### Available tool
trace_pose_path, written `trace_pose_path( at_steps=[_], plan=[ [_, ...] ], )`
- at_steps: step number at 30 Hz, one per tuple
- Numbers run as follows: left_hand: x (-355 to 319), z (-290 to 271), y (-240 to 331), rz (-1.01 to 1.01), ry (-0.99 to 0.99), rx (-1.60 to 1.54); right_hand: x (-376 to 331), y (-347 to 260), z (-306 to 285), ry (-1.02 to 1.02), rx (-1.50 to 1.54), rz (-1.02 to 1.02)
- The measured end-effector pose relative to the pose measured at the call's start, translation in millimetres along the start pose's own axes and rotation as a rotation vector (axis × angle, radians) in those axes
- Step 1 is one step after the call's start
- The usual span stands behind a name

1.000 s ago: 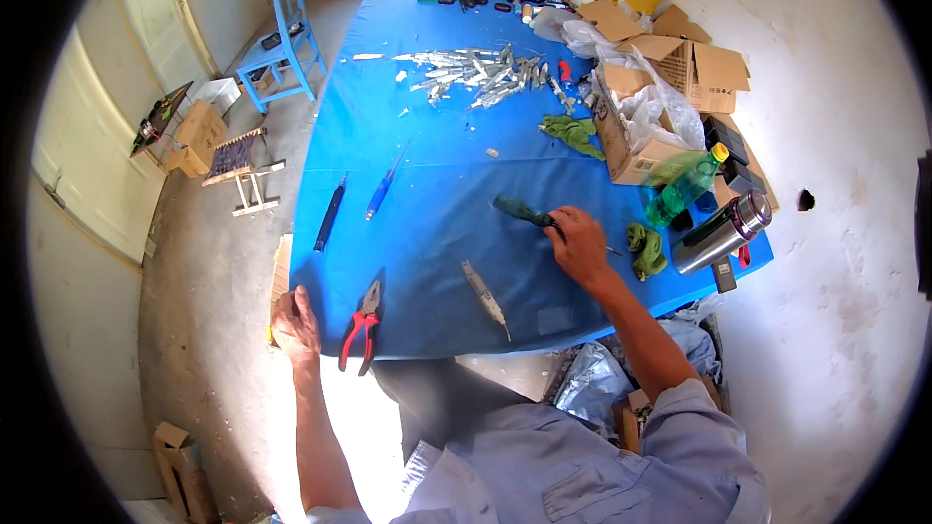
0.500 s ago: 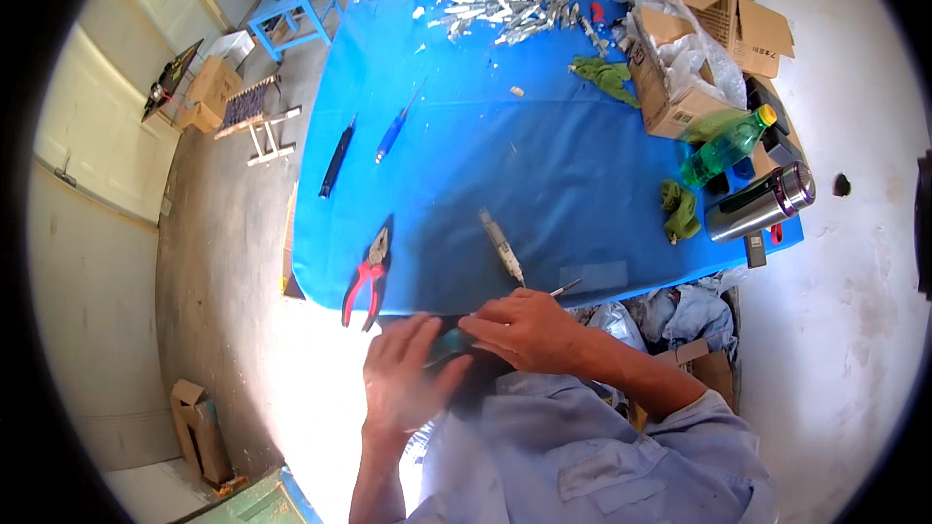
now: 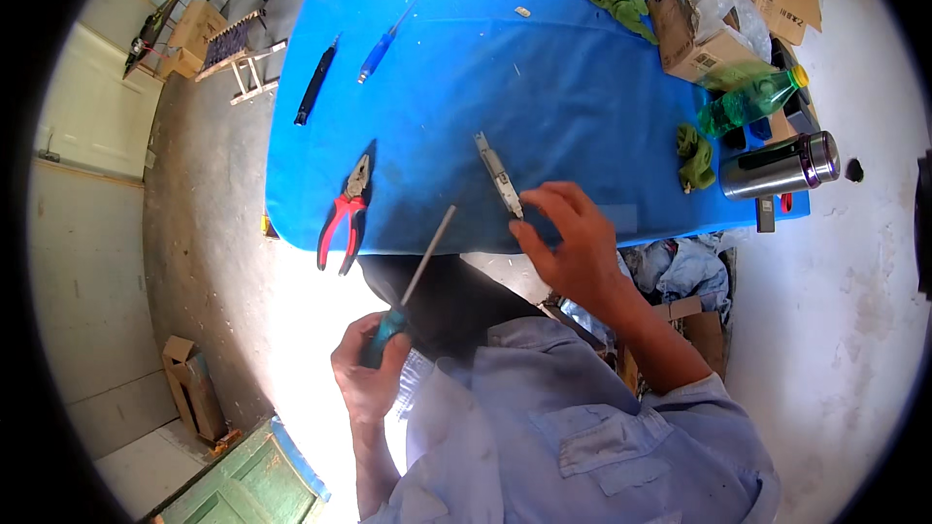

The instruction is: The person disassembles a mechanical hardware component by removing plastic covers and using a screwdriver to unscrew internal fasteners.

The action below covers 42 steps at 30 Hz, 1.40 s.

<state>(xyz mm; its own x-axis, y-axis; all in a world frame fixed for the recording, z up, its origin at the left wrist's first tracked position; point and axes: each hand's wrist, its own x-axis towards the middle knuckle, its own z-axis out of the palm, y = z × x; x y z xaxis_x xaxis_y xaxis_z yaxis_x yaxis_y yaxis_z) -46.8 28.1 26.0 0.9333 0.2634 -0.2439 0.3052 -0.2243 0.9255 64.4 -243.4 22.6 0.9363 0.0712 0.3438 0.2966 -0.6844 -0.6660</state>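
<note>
Blue desk ahead: left hand clamped on teal-handled screwdriver, right hand spread, fingertips touching metal latch part. Best pinned flat, blade aligned squarely.

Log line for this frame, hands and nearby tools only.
left hand: grips screwdriver | right hand: fingers on metal part | red-handled pliers: on blue table

An open brown cardboard box with a small pale label on its side stands at the blue table's far right, holding crumpled clear plastic. A green plastic bottle lies just beside it. Two more brown cardboard boxes sit on the floor, one far left and one near left.
</note>
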Motion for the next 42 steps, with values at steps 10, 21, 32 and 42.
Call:
trace_pose_path(
  at_steps=[10,21,32,42],
  plan=[
    [1,11,-2,0.034,0.017,0.087,13,26,36,-0.045,-0.229,0.059],
    [-7,5,-24,-0.007,-0.029,0.033,-36,6,-12,-0.526,0.797,0.868],
    [-18,-4,-29,0.072,-0.055,0.055,-52,10,5,-0.437,1.009,1.025],
    [-18,-4,-24,-0.038,-0.114,0.05,-46,15,13,-0.472,1.023,0.973]
  ],
)
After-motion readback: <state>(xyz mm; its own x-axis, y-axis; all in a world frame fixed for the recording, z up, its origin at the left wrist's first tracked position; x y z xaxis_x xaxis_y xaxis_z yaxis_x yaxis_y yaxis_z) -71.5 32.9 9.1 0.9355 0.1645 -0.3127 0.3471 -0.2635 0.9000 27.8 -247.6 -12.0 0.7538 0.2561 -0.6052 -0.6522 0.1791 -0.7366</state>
